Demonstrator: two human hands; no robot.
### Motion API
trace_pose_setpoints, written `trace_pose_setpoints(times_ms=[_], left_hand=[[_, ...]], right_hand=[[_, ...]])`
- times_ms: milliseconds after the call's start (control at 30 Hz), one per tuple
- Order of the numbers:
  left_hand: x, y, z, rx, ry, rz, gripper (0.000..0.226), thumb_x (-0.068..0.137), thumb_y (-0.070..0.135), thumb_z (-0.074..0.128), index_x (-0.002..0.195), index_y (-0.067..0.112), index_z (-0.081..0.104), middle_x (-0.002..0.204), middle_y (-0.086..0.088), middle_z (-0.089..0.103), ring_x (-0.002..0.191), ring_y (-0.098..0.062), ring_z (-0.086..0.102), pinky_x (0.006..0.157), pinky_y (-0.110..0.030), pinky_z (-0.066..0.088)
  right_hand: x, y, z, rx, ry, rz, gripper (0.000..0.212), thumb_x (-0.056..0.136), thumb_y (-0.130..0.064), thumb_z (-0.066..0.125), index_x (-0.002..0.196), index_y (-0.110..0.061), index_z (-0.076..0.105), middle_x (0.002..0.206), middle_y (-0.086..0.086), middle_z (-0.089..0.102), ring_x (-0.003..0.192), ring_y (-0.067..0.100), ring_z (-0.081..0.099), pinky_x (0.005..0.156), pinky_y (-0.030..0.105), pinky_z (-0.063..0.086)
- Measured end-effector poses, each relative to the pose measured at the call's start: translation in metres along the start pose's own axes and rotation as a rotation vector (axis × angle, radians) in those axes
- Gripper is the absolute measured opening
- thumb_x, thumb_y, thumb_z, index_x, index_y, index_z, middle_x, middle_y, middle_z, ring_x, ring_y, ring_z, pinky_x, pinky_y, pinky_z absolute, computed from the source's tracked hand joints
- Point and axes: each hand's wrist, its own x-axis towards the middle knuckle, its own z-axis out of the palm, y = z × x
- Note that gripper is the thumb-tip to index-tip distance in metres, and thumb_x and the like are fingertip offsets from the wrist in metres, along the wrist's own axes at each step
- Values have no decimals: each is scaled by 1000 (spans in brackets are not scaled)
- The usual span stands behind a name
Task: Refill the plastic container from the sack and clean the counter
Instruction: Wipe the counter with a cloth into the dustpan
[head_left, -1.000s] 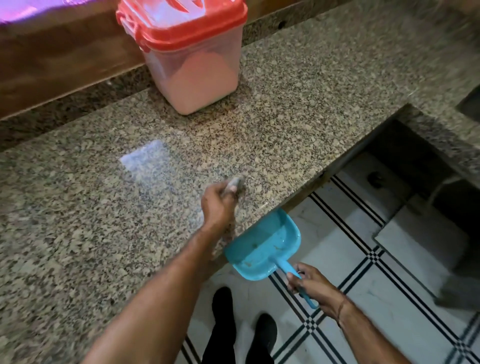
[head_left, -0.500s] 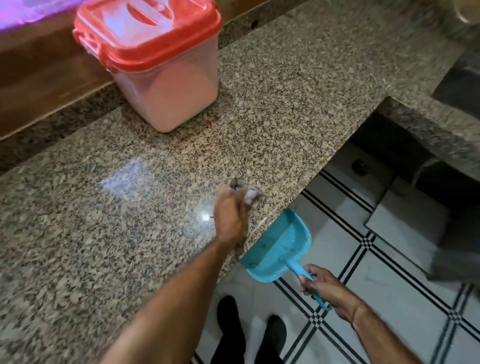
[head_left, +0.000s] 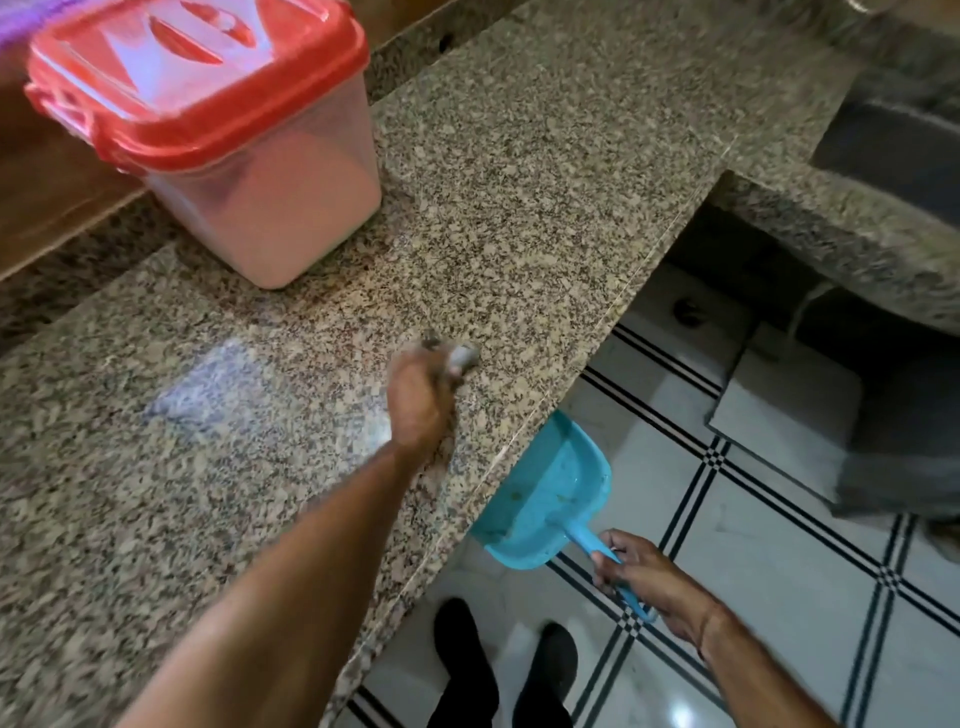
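L. hand (head_left: 421, 400) was curled round a small grey item (head_left: 464, 356) (blurred, type unclear), low over the granite table (head_left: 519, 208) nr its near edge. R. hand (head_left: 639, 577) gripped the handle of a turquoise dustpan (head_left: 545, 499), held just below that edge. Far left on the table stood the plastic container (head_left: 270, 208), red lid (head_left: 192, 78) on.

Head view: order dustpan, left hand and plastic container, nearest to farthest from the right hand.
1. Dustpan: its handle is in the right hand.
2. Left hand: gripping a small grey thing on the counter.
3. Plastic container: back left of counter.
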Motion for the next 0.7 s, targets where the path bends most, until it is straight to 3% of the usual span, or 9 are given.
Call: trace_pose_setpoints(times_ms=[100,200,267,333,400,433,500,600,700], left_hand=[[-8,6,11,-76,-85,55,31,102,44,58,98,20,78,90,7,73,74,0,70,51,-15,54],[17,4,-19,-227,159,-137,22,102,31,61,94,17,77,94,7,75,81,-1,71,52,-12,53],[38,-7,-44,-122,333,-290,15,100,25,61,103,18,74,95,5,73,80,-9,65,54,-8,45],[54,-20,-52,80,406,-399,23,100,30,60,112,19,76,105,0,75,82,-9,61,63,-16,44],[50,-14,-36,162,334,-297,29,102,42,56,102,23,77,95,1,76,70,-3,62,54,-12,44],[41,-9,-19,169,245,-132,32,103,44,52,92,24,74,87,5,72,66,0,62,48,-9,43],[16,8,19,117,53,117,32,105,37,51,85,23,71,90,10,70,72,0,66,49,-11,49],[-9,26,53,43,-99,92,23,104,32,56,102,20,75,98,11,69,71,-2,65,48,-9,47],[12,21,34,-16,94,-36,31,101,52,54,104,31,77,105,10,74,83,-3,70,55,-7,51]], right_hand=[[-1,-4,-11,-12,20,-4,8,102,-16,58,97,-10,60,84,7,63,63,2,61,59,12,48],[-3,-4,-30,-22,28,-21,10,101,-19,61,100,-9,62,82,4,65,68,5,61,71,20,49],[-5,-4,-42,-29,24,-28,11,100,-22,62,98,-11,63,80,2,65,71,7,61,78,25,48],[-3,-3,-52,-25,26,-39,10,100,-22,62,96,-12,63,79,1,65,72,8,60,77,25,48],[2,-4,-60,-33,21,-58,8,101,-19,61,96,-12,63,80,2,64,70,6,59,73,22,47],[5,-6,-64,-39,13,-60,8,101,-18,60,97,-12,63,81,3,64,69,5,59,71,19,47],[11,-8,-71,-54,-9,-62,7,102,-17,60,97,-13,63,83,4,63,69,5,60,69,17,48],[19,-11,-85,-75,-51,-62,8,100,-21,62,96,-14,64,83,2,63,74,8,60,78,24,48],[28,-16,-109,-96,-92,-54,14,100,-25,63,103,-11,65,83,-1,64,75,6,62,82,27,46]])
